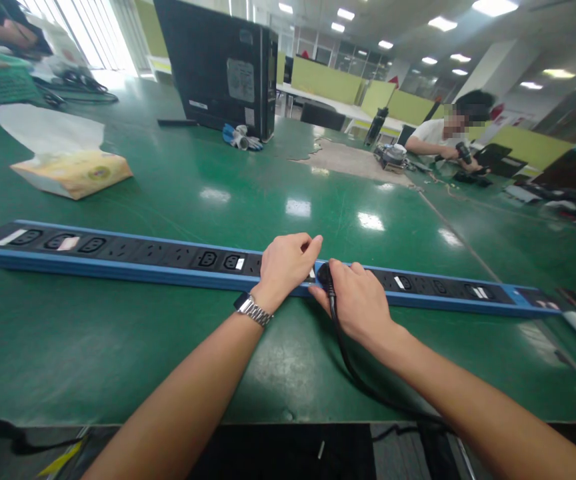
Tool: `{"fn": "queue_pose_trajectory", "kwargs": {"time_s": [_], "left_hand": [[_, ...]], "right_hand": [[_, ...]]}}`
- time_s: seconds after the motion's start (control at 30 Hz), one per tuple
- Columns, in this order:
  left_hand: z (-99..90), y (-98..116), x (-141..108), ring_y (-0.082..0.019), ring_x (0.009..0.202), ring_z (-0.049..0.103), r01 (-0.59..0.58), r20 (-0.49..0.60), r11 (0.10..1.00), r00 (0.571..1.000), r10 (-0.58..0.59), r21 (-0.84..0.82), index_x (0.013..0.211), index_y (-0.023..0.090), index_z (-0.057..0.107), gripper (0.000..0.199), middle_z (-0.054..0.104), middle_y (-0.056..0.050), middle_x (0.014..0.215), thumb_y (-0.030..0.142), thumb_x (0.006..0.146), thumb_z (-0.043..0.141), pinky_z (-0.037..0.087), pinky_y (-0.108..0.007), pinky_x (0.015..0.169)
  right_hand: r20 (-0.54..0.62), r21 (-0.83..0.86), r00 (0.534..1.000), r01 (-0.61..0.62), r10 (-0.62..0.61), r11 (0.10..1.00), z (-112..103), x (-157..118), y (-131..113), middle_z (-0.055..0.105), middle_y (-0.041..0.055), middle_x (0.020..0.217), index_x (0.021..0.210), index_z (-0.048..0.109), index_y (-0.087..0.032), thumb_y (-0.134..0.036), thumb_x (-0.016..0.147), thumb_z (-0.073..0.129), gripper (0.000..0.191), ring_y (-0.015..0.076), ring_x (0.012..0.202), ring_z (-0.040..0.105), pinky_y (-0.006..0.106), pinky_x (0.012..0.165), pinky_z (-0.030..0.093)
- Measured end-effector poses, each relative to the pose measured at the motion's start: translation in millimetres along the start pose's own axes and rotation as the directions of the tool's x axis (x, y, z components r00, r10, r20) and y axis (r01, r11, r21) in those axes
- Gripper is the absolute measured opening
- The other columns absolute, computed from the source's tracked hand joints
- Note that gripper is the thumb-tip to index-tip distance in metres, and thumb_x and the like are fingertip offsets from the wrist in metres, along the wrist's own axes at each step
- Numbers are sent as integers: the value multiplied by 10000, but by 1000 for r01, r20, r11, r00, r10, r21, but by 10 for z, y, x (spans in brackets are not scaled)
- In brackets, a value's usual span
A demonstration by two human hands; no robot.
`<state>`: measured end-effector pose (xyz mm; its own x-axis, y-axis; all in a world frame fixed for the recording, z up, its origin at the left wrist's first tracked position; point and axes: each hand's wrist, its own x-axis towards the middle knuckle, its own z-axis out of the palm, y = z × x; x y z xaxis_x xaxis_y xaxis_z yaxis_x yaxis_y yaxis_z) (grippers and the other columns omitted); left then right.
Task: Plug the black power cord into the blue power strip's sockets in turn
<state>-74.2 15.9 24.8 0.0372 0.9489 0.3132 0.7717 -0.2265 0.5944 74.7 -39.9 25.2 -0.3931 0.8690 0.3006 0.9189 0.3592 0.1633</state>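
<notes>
A long blue power strip (pixel 133 270) with a black socket face lies across the green table, and small white stickers mark some of its sockets. My left hand (pixel 288 265), with a metal-band watch on the wrist, is closed over the middle of the strip, its fingers partly hidden behind the far side. Just to its right, my right hand (pixel 358 293) grips a black power plug (pixel 325 273) at the strip's face. Whether the plug is fully seated cannot be seen. Its black cable (pixel 344 357) runs down under my right forearm and over the table's front edge.
A tissue pack (pixel 75 173) lies at the left, beyond the strip. A black computer case (pixel 223 73) stands at the back with blue-grey gloves (pixel 242 137) before it. A green basket (pixel 1 83) is far left. Another person (pixel 443 137) works at the far right.
</notes>
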Motion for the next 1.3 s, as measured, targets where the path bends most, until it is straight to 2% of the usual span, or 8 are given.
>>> {"fn": "queue_pose_trajectory", "kwargs": {"time_s": [0.33, 0.57, 0.73, 0.83, 1.0, 1.07, 1.2, 1.3], "left_hand": [[12, 13, -27, -163, 660, 590, -41, -1, 997, 999, 41, 63, 704, 216, 656, 444, 694, -24, 732, 486, 940, 394, 319, -275, 568], [35, 43, -37, -187, 781, 626, -167, 67, 947, 986, 154, 276, 782, 200, 672, 418, 710, -53, 851, 432, 962, 374, 373, -284, 643], [42, 41, -39, -193, 783, 640, -175, 96, 928, 984, 152, 328, 801, 202, 676, 427, 709, -54, 851, 427, 971, 355, 394, -286, 643], [49, 42, -45, -197, 784, 646, -191, 104, 919, 981, 165, 345, 805, 204, 680, 439, 712, -56, 857, 406, 979, 331, 403, -290, 647], [60, 54, -53, -217, 808, 652, -209, 127, 896, 977, 172, 392, 802, 200, 686, 416, 715, -68, 861, 373, 969, 346, 423, -310, 689], [58, 54, -53, -219, 802, 653, -211, 130, 895, 976, 173, 394, 790, 204, 684, 407, 714, -63, 851, 364, 963, 353, 427, -316, 686], [57, 46, -50, -217, 780, 653, -216, 126, 895, 975, 181, 389, 780, 212, 686, 387, 711, -52, 830, 367, 950, 375, 426, -313, 657], [63, 45, -44, -216, 779, 653, -212, 125, 900, 976, 177, 381, 798, 218, 696, 365, 713, -46, 827, 383, 939, 402, 423, -308, 648]], "right_hand": [[257, 37, 966, 12, -22, 999, -88, 194, 123, 707, 91, 872, 1119, 471, -188, -490, 986, 316, 365, 233, 765, 667, 294, 604, 374], [74, 106, 997, 17, -25, 994, 89, 124, 146, 701, 89, 819, 1021, 522, -186, -545, 960, 349, 403, 236, 752, 673, 282, 578, 337], [-71, 333, 990, -95, 125, 938, 278, 61, 183, 702, 56, 816, 1027, 574, -202, -556, 899, 484, 387, 218, 734, 663, 273, 613, 362], [-124, 598, 952, -154, 280, 787, 328, 65, 201, 682, 32, 795, 1035, 584, -214, -546, 890, 507, 370, 180, 701, 639, 262, 609, 389], [-88, 989, 823, 2, 562, 151, 305, 131, 301, 479, -72, 572, 991, 514, -226, -539, 928, 447, 326, 98, 474, 462, 218, 476, 377], [-59, 998, 783, 27, 619, 61, 288, 109, 423, 414, -94, 532, 974, 506, -233, -529, 925, 452, 305, 95, 440, 421, 218, 463, 381], [-217, 902, 685, -132, 696, 411, 288, -127, 819, 557, -30, 634, 886, 615, -196, -481, 853, 570, 290, 126, 579, 541, 260, 580, 453], [-309, 733, 690, -265, 655, 626, 323, -362, 1100, 671, 27, 802, 861, 682, -188, -433, 827, 600, 261, 167, 750, 620, 288, 701, 477]]}}
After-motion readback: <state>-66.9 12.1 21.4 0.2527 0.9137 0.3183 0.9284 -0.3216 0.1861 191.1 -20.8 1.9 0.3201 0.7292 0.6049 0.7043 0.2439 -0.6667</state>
